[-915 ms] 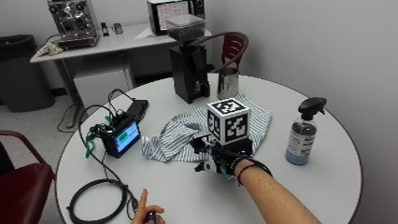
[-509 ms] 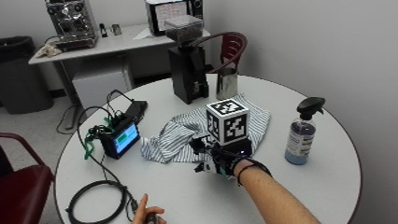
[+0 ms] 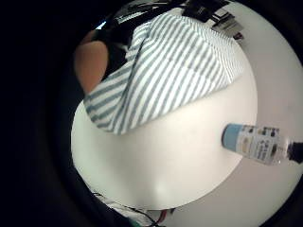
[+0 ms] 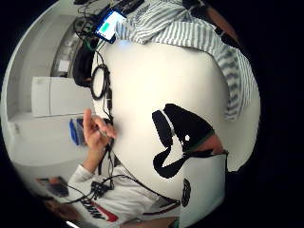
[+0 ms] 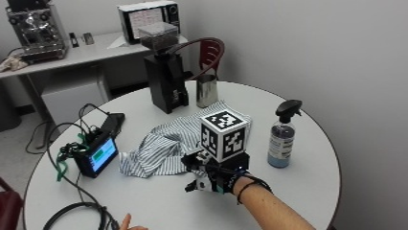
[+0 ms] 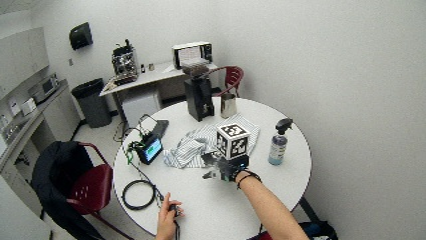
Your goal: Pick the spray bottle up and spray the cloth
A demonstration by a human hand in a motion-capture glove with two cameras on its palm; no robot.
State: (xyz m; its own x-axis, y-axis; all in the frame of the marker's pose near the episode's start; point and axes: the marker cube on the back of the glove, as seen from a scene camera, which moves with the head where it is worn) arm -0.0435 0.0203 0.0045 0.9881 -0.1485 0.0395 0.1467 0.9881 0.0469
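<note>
White laminate round table (image 5: 159,201) carries everything within reach. The crumpled grey-and-white striped cloth (image 5: 163,143) lies spread near its centre, exposed for spraying. The black-gloved right hand (image 5: 213,175) hovers at the cloth's near edge, holding nothing; whether its fingers are curled or straight cannot be told. The clear blue-liquid spray bottle with black trigger head (image 5: 282,136) stands upright, ungrasped, apart to the hand's right.

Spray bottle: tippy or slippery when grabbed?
The bottle stands tall and narrow on the table, so a sideways nudge could probably tip it. It looks partly filled, so likely some heft. Its smooth clear body may be a bit slick.
</note>
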